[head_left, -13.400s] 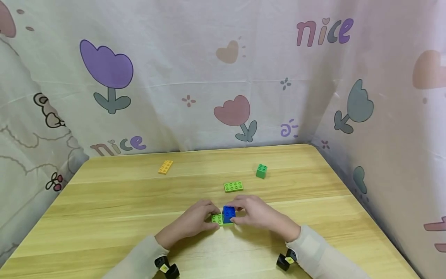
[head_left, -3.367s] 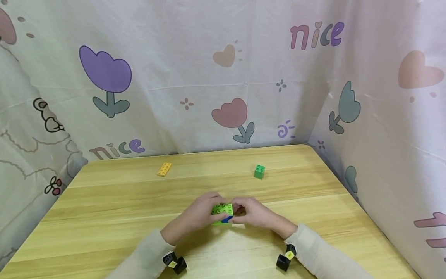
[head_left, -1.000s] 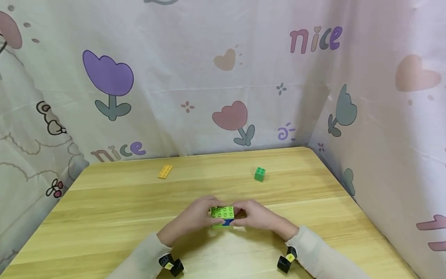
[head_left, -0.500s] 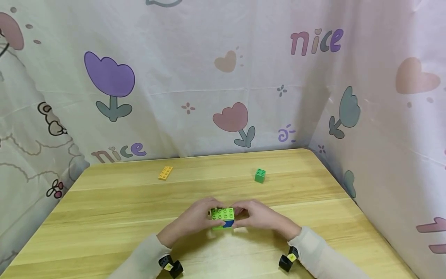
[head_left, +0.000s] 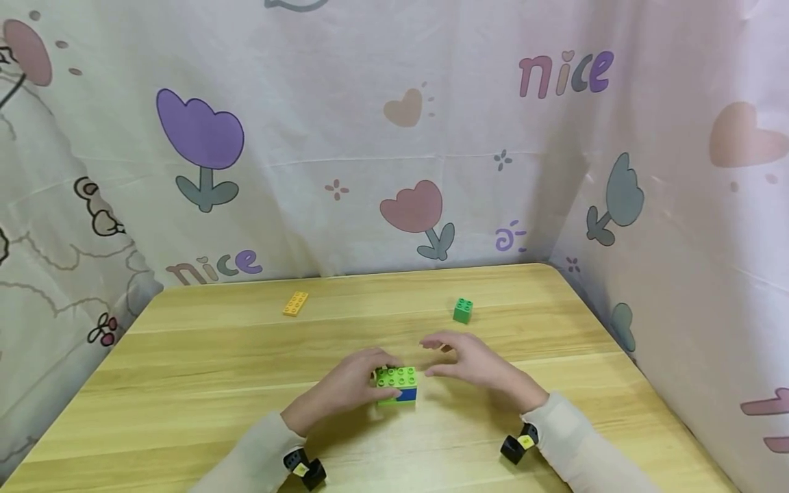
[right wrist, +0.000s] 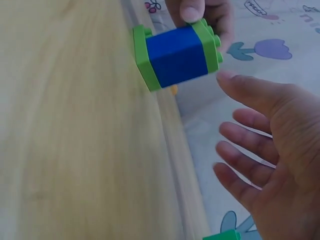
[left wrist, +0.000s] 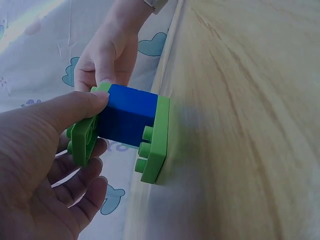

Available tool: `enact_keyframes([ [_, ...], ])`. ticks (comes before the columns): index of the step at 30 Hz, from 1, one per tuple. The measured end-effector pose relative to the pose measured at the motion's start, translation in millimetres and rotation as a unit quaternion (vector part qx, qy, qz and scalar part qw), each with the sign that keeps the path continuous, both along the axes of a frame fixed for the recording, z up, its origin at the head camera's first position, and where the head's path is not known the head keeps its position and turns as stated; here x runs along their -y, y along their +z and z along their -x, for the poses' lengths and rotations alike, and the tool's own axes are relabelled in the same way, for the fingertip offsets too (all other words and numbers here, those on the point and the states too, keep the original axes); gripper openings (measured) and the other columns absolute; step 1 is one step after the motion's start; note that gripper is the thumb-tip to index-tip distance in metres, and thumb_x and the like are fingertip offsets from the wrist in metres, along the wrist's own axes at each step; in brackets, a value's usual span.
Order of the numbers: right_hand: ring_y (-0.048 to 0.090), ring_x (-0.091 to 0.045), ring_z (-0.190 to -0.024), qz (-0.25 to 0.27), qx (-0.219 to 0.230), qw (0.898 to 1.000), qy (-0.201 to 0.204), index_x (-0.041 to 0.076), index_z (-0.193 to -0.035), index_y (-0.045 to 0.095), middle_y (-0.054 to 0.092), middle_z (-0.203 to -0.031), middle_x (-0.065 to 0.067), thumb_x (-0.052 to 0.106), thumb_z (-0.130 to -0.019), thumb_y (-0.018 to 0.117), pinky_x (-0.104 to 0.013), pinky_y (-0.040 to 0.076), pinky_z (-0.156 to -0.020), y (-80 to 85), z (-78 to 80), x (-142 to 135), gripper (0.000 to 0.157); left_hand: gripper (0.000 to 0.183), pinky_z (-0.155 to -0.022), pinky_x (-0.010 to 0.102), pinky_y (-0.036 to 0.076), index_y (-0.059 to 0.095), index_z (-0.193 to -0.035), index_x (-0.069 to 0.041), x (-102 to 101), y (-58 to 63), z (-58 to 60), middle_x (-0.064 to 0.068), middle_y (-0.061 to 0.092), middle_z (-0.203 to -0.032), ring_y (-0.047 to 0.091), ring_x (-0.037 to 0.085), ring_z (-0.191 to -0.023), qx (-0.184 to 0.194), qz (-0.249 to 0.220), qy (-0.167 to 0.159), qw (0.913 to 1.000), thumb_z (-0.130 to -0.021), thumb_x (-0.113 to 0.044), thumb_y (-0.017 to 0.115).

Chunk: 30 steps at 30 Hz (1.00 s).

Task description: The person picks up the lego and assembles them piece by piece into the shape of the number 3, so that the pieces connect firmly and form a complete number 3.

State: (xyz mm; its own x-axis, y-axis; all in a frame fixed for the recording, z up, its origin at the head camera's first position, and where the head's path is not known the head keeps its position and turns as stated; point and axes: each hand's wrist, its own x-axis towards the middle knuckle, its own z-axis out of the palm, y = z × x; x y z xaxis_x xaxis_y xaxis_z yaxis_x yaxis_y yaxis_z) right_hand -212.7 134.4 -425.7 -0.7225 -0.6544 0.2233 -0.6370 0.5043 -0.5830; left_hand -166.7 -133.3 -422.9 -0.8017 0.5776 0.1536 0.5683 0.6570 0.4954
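A stack of toy bricks stands on the table: a blue brick (left wrist: 131, 116) sandwiched between a lime-green plate brick (head_left: 397, 376) on top and a second lime-green plate brick (left wrist: 159, 142) underneath. In the left wrist view the blue brick fills one end, and bare studs show on the bottom plate beside it. My left hand (head_left: 350, 385) grips the upper plate from the left, thumb on its near side and fingers behind. My right hand (head_left: 477, 363) is apart from the stack, just to its right, fingers spread and holding nothing.
Farther back on the wooden table (head_left: 216, 356) lie a yellow plate brick (head_left: 296, 303) at left and a green brick (head_left: 463, 310) at right, beyond my right hand. A printed curtain (head_left: 308, 137) hangs behind the table's back edge and along the sides.
A lime-green plate from the table now tops the blue brick. Within the last half second my right hand has let go of the stack and moved right and away; my left hand keeps its hold.
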Motion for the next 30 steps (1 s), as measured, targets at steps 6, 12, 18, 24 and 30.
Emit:
enact_keyframes([
  [6, 0.058, -0.024, -0.114, 0.007, -0.065, 0.997, -0.050, 0.012, -0.130, 0.061, 0.063, -0.127, -0.004, 0.033, -0.086, 0.076, -0.045, 0.047, -0.095, 1.6, 6.4, -7.3, 0.051, 0.047, -0.086, 0.032, 0.049, 0.066, -0.125, -0.017, -1.1, 0.3, 1.2, -0.005, 0.063, -0.117, 0.057, 0.007, -0.099, -0.004, 0.007, 0.000, 1.0000, -0.086, -0.041, 0.074],
  [12, 0.052, -0.031, -0.123, -0.002, -0.103, 0.990, -0.099, 0.011, -0.131, 0.060, 0.060, -0.132, -0.008, 0.036, -0.088, 0.073, -0.052, 0.039, -0.102, -0.1, 14.0, -14.3, 0.051, 0.046, -0.087, 0.032, 0.049, 0.066, -0.125, -0.018, -1.5, 0.8, 1.1, -0.006, 0.063, -0.118, 0.056, 0.008, -0.100, -0.002, 0.005, 0.001, 1.0000, -0.087, -0.041, 0.073],
  [18, 0.045, -0.034, -0.129, -0.006, -0.115, 0.984, -0.132, 0.010, -0.132, 0.059, 0.056, -0.136, -0.011, 0.039, -0.090, 0.071, -0.054, 0.033, -0.106, -0.8, 22.4, -21.8, 0.052, 0.044, -0.087, 0.034, 0.049, 0.066, -0.124, -0.017, -1.1, 0.3, 1.7, -0.005, 0.064, -0.117, 0.056, 0.009, -0.101, -0.001, 0.002, -0.002, 1.0000, -0.087, -0.040, 0.073],
  [24, 0.045, -0.033, -0.128, -0.013, -0.128, 0.980, -0.153, 0.010, -0.132, 0.058, 0.053, -0.137, -0.014, 0.039, -0.090, 0.071, -0.054, 0.034, -0.105, -5.9, 32.0, -30.2, 0.053, 0.045, -0.083, 0.031, 0.049, 0.066, -0.125, -0.016, -0.4, 0.3, 1.5, -0.005, 0.063, -0.116, 0.055, 0.007, -0.096, 0.001, 0.007, 0.002, 1.0000, -0.087, -0.040, 0.074],
  [30, 0.047, -0.034, -0.124, -0.021, -0.142, 0.976, -0.165, 0.006, -0.131, 0.058, 0.054, -0.135, -0.016, 0.037, -0.089, 0.072, -0.052, 0.036, -0.105, -10.6, 42.2, -36.8, 0.055, 0.044, -0.085, 0.033, 0.049, 0.066, -0.124, -0.016, -0.5, 0.7, 0.3, -0.005, 0.064, -0.115, 0.055, 0.007, -0.096, -0.001, 0.008, 0.003, 1.0000, -0.087, -0.039, 0.074],
])
